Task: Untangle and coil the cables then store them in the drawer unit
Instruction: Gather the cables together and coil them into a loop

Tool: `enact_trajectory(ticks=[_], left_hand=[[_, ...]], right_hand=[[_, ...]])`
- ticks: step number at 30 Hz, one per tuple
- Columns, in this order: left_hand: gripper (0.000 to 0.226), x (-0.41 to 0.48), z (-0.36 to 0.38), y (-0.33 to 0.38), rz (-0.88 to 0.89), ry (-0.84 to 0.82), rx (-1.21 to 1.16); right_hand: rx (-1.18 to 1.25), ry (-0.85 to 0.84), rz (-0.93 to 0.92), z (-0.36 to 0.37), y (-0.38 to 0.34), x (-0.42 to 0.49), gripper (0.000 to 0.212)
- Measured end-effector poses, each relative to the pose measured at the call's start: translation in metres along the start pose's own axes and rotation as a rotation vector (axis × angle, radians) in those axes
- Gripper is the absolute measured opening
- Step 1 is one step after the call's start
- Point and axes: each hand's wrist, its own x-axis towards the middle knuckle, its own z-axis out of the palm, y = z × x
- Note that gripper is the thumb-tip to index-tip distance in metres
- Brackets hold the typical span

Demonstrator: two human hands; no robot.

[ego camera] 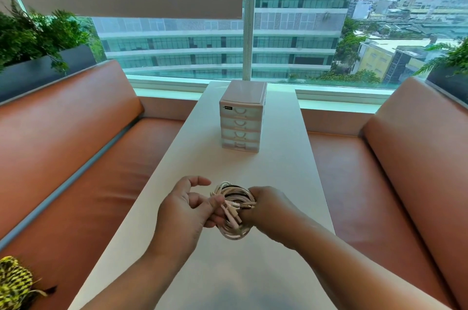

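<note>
The cable bundle [233,230], a coil of white, pink and black leads, was held over the near part of the desk [278,170], between both hands. The right hand [268,204] was clenched around the right side of the coil. The left hand [184,205] was released: its fingers were loosely curved, with the tips touching the loose plug ends and the thumb lifted clear. The drawer unit [241,119] stood upright farther along the desk, well apart from the bundle, with all four drawers closed. Orange benches [63,145] flanked the desk on both sides.
</note>
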Motion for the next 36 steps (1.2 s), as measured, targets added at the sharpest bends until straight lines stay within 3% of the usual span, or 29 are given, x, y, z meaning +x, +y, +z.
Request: enact_trajectory(ticks=[4, 7, 9, 12, 17, 25, 28, 34, 36], left_hand=[[0.023, -0.001, -0.001, -0.007, 0.198, 0.046, 0.22], [0.029, 0.002, -0.007, -0.012, 0.267, 0.087, 0.33], [0.04, 0.004, -0.009, -0.011, 0.199, 0.063, 0.29], [0.031, 0.006, -0.006, -0.004, 0.043, -0.112, 0.163], [0.038, 0.009, -0.008, -0.002, -0.138, -0.341, -0.069], [0.013, 0.01, -0.003, -0.002, 0.017, -0.151, 0.226], [0.013, 0.007, 0.001, -0.003, 0.136, -0.048, 0.418], [0.014, 0.002, 0.005, 0.0, 0.245, 0.06, 0.536], [0.013, 0.002, 0.005, 0.002, 0.234, 0.063, 0.542]], right_hand=[[0.101, -0.092, -0.03, 0.0, -0.003, -0.007, 0.02], [0.211, -0.169, -0.034, -0.003, -0.005, -0.013, 0.004], [0.277, -0.196, -0.047, -0.003, -0.005, -0.012, 0.009], [0.304, -0.205, -0.051, -0.002, -0.005, -0.012, 0.009], [0.279, -0.222, -0.046, -0.005, -0.005, -0.011, 0.007], [0.212, -0.288, -0.115, -0.011, -0.007, -0.008, 0.026], [0.118, -0.248, -0.147, -0.009, -0.011, -0.01, 0.018], [0.028, -0.323, -0.19, -0.012, -0.015, -0.014, 0.049], [0.043, -0.29, -0.174, -0.012, -0.015, -0.013, 0.042]])
